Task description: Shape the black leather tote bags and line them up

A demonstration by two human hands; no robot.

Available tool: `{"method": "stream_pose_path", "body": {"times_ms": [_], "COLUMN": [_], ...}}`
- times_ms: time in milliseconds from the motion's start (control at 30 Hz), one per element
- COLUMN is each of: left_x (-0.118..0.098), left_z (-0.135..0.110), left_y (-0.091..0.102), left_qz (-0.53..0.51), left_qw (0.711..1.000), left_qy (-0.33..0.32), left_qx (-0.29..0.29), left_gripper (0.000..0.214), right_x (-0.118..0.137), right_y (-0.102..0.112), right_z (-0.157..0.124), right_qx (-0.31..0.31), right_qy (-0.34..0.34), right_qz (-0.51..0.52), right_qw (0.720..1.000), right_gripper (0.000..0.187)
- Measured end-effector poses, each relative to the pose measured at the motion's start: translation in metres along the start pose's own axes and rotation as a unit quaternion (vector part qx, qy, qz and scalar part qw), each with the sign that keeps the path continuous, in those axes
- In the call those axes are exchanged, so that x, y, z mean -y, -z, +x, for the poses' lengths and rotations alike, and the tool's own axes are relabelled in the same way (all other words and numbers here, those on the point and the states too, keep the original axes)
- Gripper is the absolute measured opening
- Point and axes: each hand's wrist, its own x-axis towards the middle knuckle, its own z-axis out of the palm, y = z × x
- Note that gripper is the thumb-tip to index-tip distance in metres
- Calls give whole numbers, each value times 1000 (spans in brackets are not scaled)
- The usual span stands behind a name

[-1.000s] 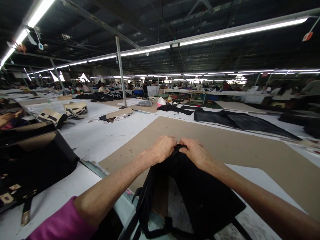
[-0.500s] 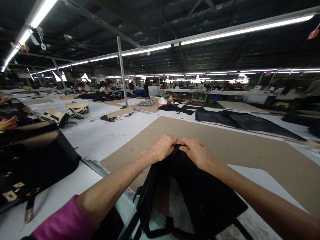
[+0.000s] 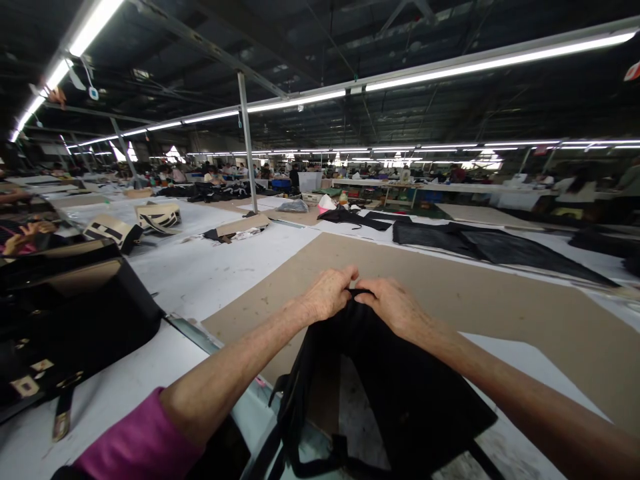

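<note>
A black fabric bag piece (image 3: 395,380) with straps hangs below both hands, its upper edge pinched between them. My left hand (image 3: 330,291) is closed on that edge from the left, with the index finger lifted a little. From the right, my right hand (image 3: 393,300) pinches the same edge between thumb and fingers. The fingertips of the two hands nearly meet. Through a gap in the piece the table surface shows. Dark folds hide how the straps (image 3: 295,427) join it.
Brown board (image 3: 450,287) covers the white table (image 3: 190,273). To the left stands a black bag (image 3: 95,320) with metal fittings, a co-worker's hands (image 3: 33,233) behind it. Beige-and-black pieces (image 3: 113,230) lie farther back. Black panels (image 3: 480,243) lie at the right, and a post (image 3: 246,143) rises behind.
My left index finger has lifted slightly off the black edge. Both hands keep their grip in nearly the same place. The view has shifted slightly, and the co-worker's hands at left have moved.
</note>
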Motion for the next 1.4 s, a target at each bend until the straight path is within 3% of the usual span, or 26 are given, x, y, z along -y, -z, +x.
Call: {"method": "stream_pose_path", "body": {"times_ms": [300, 467, 600, 800, 1000, 1233, 1400], "left_x": [4, 7, 5, 1, 1, 2, 3], "left_z": [0, -15, -25, -23, -15, -13, -15], "left_y": [4, 16, 22, 20, 16, 15, 17], "left_qz": [-27, -25, 27, 67, 114, 127, 98], "left_qw": [998, 991, 986, 987, 989, 987, 989], "left_qy": [52, 117, 161, 139, 81, 91, 100], "left_qx": [20, 67, 37, 32, 45, 48, 55], "left_gripper": [29, 49, 31, 18, 19, 20, 17], "right_x": [7, 6, 8, 16, 16, 19, 5], "right_y": [-4, -8, -10, -4, -9, -8, 7], "right_z": [7, 8, 6, 4, 14, 19, 18], "right_qx": [-1, -4, -6, 10, 10, 21, 45], "right_qy": [5, -6, -8, 7, 27, 24, 14], "right_qz": [-110, -116, -113, -91, -98, -47, 7], "right_qw": [994, 993, 994, 996, 995, 998, 999], "right_gripper": [26, 29, 23, 16, 23, 25, 32]}}
